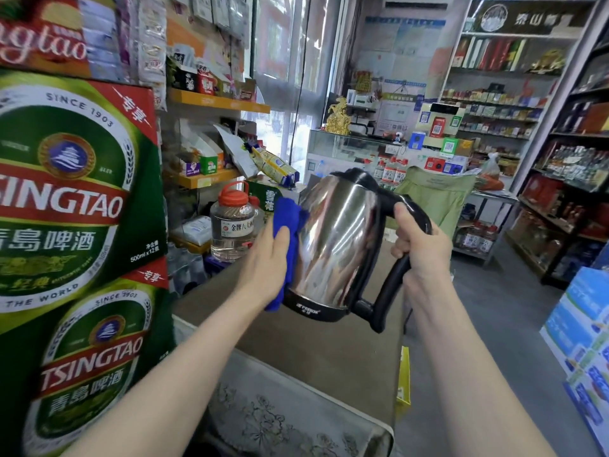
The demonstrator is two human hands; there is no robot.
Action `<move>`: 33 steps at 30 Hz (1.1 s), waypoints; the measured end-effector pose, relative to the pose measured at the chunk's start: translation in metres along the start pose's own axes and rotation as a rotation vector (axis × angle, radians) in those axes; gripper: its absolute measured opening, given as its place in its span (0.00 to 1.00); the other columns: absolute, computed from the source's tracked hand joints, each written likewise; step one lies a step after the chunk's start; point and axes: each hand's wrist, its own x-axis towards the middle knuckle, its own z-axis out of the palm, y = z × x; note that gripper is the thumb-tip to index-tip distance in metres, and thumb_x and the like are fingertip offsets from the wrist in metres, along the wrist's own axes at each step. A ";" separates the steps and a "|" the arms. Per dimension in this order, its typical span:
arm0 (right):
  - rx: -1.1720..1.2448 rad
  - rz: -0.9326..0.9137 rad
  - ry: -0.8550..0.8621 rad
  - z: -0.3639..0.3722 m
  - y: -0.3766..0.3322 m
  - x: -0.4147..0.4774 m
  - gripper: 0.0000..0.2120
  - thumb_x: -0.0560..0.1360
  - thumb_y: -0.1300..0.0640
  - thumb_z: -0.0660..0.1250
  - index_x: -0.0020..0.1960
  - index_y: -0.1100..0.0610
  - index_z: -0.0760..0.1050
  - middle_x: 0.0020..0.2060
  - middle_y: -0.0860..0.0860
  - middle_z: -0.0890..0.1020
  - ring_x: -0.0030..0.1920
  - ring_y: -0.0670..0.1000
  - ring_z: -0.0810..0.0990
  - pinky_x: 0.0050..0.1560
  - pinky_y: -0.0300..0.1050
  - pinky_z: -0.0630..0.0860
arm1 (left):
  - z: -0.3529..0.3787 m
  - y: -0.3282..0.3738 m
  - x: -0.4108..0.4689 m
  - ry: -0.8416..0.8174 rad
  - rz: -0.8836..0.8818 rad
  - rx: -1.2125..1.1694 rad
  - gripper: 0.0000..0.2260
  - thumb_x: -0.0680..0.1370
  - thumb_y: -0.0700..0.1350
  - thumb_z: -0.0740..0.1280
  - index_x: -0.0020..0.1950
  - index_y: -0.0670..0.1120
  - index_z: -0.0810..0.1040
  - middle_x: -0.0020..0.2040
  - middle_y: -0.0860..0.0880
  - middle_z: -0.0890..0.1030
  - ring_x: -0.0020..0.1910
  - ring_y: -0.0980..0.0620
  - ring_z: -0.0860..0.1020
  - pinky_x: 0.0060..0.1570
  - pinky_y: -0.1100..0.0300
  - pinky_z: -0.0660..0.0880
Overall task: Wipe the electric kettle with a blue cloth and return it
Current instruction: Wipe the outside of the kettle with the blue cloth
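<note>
A shiny steel electric kettle (333, 245) with a black lid, base ring and handle hangs in the air above a brown table top (316, 354), tilted slightly. My right hand (418, 245) grips its black handle on the right. My left hand (267, 262) presses a folded blue cloth (288, 222) flat against the kettle's left side. The cloth runs from near the spout down to the base ring. No kettle base is in view.
Stacked green beer cartons (75, 199) fill the left. A clear jug with a red cap (232, 222) stands behind the cloth. Orange shelves (217, 100) hold snacks. A glass counter (349, 143) and goods racks (566, 179) stand at the back right. Blue boxes (583, 341) sit on the floor.
</note>
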 end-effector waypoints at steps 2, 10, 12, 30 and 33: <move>0.037 0.016 0.011 -0.003 0.000 0.002 0.12 0.76 0.60 0.75 0.39 0.54 0.74 0.25 0.44 0.70 0.22 0.43 0.64 0.24 0.36 0.63 | 0.002 -0.010 -0.014 -0.007 0.031 0.067 0.21 0.84 0.52 0.50 0.77 0.51 0.62 0.72 0.51 0.70 0.70 0.52 0.68 0.70 0.54 0.64; -0.027 0.080 -0.126 -0.004 0.010 -0.005 0.17 0.77 0.60 0.74 0.35 0.52 0.68 0.23 0.44 0.66 0.22 0.44 0.61 0.22 0.36 0.61 | 0.006 0.031 0.011 0.075 0.152 0.104 0.20 0.84 0.49 0.51 0.77 0.50 0.61 0.76 0.53 0.65 0.73 0.56 0.63 0.71 0.59 0.59; -0.022 0.044 -0.100 -0.002 0.009 -0.006 0.17 0.77 0.60 0.73 0.35 0.52 0.68 0.23 0.43 0.67 0.22 0.44 0.61 0.22 0.36 0.61 | 0.007 0.031 0.019 0.076 0.145 0.082 0.19 0.84 0.49 0.52 0.74 0.49 0.66 0.71 0.51 0.71 0.68 0.54 0.69 0.66 0.58 0.65; -0.032 -0.072 0.007 -0.005 -0.004 -0.001 0.17 0.76 0.58 0.76 0.35 0.52 0.70 0.25 0.46 0.67 0.24 0.45 0.62 0.25 0.38 0.62 | 0.001 -0.012 -0.007 0.029 -0.045 0.016 0.20 0.83 0.54 0.52 0.75 0.55 0.64 0.69 0.55 0.73 0.65 0.55 0.72 0.64 0.57 0.67; -0.042 -0.116 0.103 0.006 0.000 -0.001 0.17 0.73 0.54 0.79 0.36 0.53 0.71 0.26 0.47 0.70 0.25 0.46 0.65 0.29 0.42 0.65 | 0.017 -0.011 -0.024 0.114 0.075 0.134 0.22 0.84 0.52 0.52 0.78 0.56 0.57 0.79 0.52 0.60 0.77 0.53 0.58 0.74 0.57 0.56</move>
